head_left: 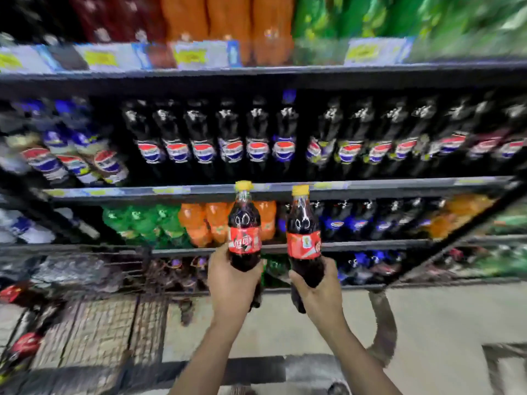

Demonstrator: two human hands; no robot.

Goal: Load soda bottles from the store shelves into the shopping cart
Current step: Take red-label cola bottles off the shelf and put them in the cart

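Observation:
I hold two dark cola bottles with red labels and yellow caps upright in front of the shelves. My left hand (231, 283) grips the lower body of the left bottle (244, 223). My right hand (316, 295) grips the bottom of the right bottle (303, 232). The wire shopping cart (94, 332) stands at the lower left, with several red-labelled bottles lying in it at its left side. The whole view is blurred by motion.
Dark shelves (256, 191) fill the background with rows of dark cola bottles, orange and green sodas. Price tags line the shelf edges. Pale floor (427, 323) lies to the right of the cart, below my arms.

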